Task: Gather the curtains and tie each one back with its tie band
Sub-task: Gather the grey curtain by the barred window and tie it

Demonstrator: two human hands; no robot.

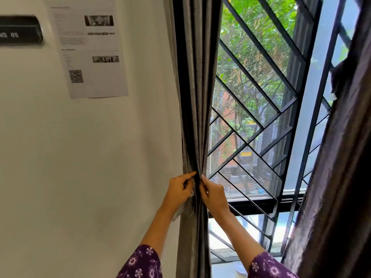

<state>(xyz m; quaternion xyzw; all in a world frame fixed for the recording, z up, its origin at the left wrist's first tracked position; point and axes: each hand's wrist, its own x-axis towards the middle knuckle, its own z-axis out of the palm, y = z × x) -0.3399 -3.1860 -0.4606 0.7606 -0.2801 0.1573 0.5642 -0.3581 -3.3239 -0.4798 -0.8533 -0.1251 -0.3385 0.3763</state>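
Observation:
A grey curtain (195, 93) hangs gathered into a narrow bundle at the window's left edge. My left hand (179, 190) grips the bundle from the left at its pinched waist. Beneath that hand a light strip, seemingly the tie band (180, 211), hangs down along the curtain. My right hand (212, 194) pinches the folds from the right, fingertips nearly meeting the left hand's. A second, darker curtain (339, 177) hangs loose at the right edge of the view.
A black diagonal window grille (261, 109) fills the opening, with trees behind it. On the white wall to the left hang a printed sheet with a QR code (88, 49) and a dark sign (20, 30). The sill (261, 203) runs below my right hand.

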